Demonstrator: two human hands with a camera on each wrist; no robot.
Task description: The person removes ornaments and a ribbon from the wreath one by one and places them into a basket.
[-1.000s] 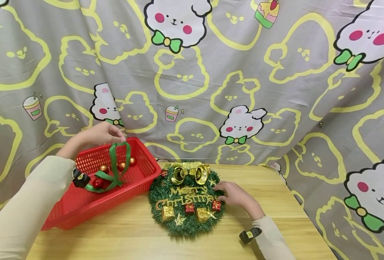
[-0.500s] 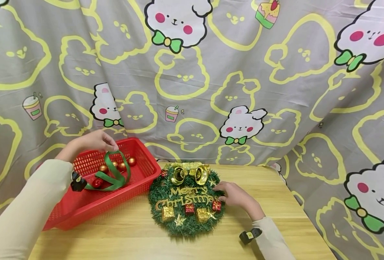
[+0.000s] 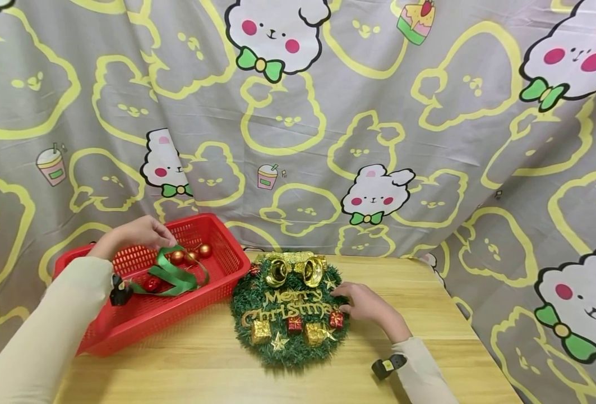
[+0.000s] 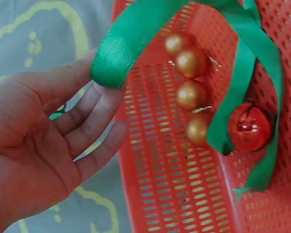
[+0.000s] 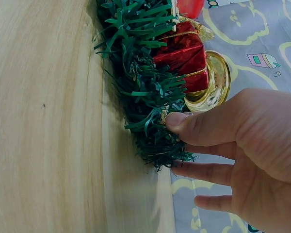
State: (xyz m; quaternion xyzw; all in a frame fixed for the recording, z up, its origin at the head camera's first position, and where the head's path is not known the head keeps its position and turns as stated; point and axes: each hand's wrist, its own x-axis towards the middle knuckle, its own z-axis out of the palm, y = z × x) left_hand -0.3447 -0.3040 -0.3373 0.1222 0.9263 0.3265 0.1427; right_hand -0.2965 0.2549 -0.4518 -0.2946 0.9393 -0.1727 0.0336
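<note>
My left hand [image 3: 143,231] is over the red plastic basket [image 3: 146,324], pinching one loop of a green satin ribbon [image 4: 117,51] between thumb and fingertips. The rest of the ribbon trails down into the basket, around a shiny red bauble [image 4: 250,127]. Several gold baubles [image 4: 191,94] lie along the basket's far side. On the table, a round green tinsel wreath [image 3: 290,356] carries gold lettering, gold bells [image 3: 313,272], stars and small gift boxes. My right hand [image 3: 362,306] grips the wreath's right edge, the thumb [image 5: 177,121] on top and some fingertips hidden by the tinsel.
The basket stands at the left of the wooden table [image 3: 403,286], its right end close to the wreath. A grey patterned curtain [image 3: 298,112] hangs behind the table. Each wrist wears a small black camera [image 3: 388,366].
My left hand has moved down and slightly left, lowering the ribbon so that more of it lies in the basket. The right hand and the wreath have stayed in place.
</note>
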